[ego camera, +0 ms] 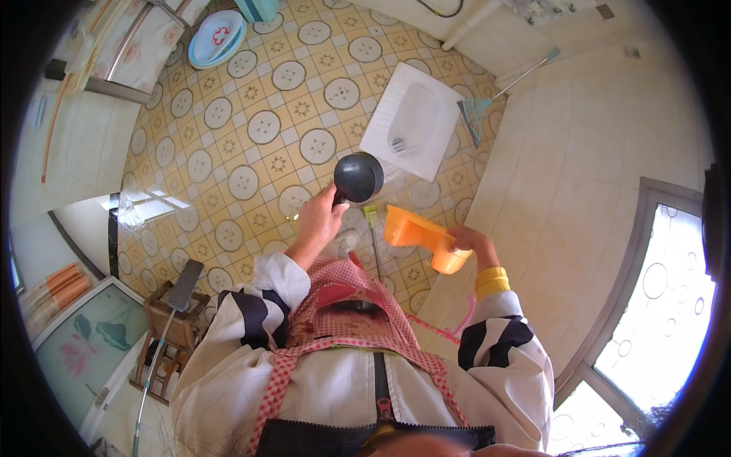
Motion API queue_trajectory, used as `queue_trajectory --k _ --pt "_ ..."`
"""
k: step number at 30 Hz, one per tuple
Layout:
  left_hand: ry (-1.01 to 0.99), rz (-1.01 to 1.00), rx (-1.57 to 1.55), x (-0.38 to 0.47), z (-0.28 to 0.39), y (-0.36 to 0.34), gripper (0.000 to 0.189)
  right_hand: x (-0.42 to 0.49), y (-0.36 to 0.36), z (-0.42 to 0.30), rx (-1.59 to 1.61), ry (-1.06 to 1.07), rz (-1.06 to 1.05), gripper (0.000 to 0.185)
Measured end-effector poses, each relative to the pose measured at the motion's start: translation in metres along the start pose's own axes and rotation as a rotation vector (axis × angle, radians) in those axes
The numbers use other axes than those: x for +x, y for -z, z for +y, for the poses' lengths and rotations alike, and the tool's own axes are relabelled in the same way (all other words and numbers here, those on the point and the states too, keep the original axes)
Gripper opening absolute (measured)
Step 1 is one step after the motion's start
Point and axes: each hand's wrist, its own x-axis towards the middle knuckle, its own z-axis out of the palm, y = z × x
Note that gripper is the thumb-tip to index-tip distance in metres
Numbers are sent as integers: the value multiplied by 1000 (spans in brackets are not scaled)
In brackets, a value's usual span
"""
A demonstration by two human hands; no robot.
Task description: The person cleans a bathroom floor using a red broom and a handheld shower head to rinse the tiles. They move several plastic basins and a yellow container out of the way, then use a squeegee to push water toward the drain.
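Observation:
My left hand (320,220) grips the handle of a black shower head (358,176). Fine jets of water leave it towards the white squat toilet (412,117) set in the tiled floor. In my right hand (467,243) is an orange plastic holder (414,227), gripped at its right end. The holder is deeper at its two ends than in the middle and hangs apart from the shower head. Part of my right hand's grip is hidden behind its rim.
A green-headed brush (370,217) stands below the shower head. A blue broom (480,114) leans in the right corner. Stacked basins (216,37) sit at the upper left. To my left are a wooden stool (171,325) and a flat mop (185,285). Part of the floor (154,208) looks wet and shiny.

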Motion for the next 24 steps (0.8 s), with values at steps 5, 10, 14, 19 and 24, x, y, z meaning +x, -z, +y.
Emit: queue_trajectory --k 5,10,14,19,24 --pt "-88 154 -34 1 -25 -8 32 -31 -34 8 188 -45 297 42" --pt "-47 209 -58 -12 -45 -14 33 -64 -70 1 434 1 512 27" --pt "-80 249 -71 -19 -60 -20 33 -80 -91 -15 586 -10 557 27" --pt "-11 344 -95 -19 -97 -30 31 -93 -106 -24 524 19 612 22" --pt "90 366 -38 -14 -131 -42 32 -99 -121 -21 546 -50 604 21"
